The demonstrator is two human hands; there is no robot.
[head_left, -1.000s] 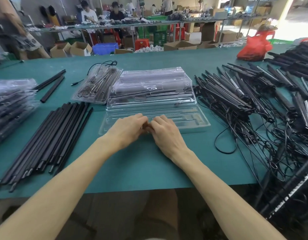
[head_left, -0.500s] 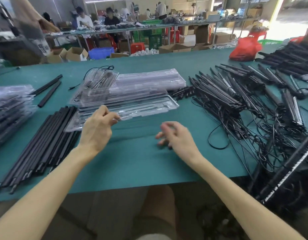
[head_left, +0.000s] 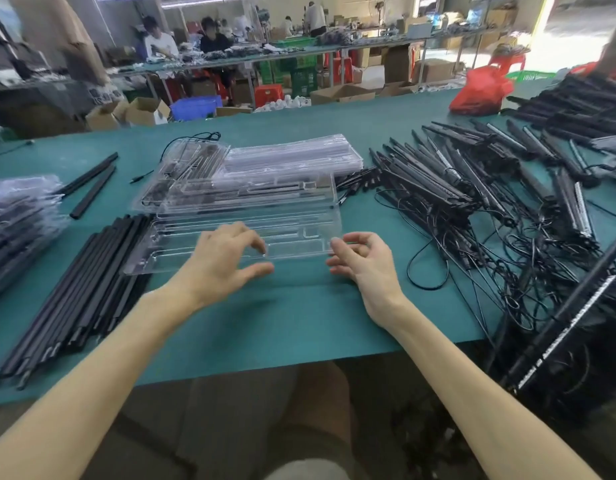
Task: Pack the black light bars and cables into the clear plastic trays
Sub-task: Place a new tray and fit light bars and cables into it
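Observation:
An empty clear plastic tray (head_left: pixel 299 237) lies flat on the green table (head_left: pixel 292 323) in front of me, its left end over a row of plain black bars (head_left: pixel 74 289). My left hand (head_left: pixel 223 261) arches over the tray's front part, fingertips touching it, thumb lying just in front of its edge. My right hand (head_left: pixel 365 263) hovers by the tray's right front corner, fingers loosely curled, holding nothing. Behind the tray lie more clear trays (head_left: pixel 289 161), some with black parts inside. A tangled pile of black light bars with cables (head_left: pixel 472 195) fills the right.
Packed trays (head_left: pixel 19 216) are stacked at the far left, with two loose black bars (head_left: pixel 91 185) behind them. A red plastic bag (head_left: pixel 479 91) sits at the back right. More bars hang over the table's right front edge (head_left: pixel 559 341). People work at a far bench.
My left hand carried the clear tray from the stack and set it down flat in front of me. My right hand moved up toward the tray's right corner.

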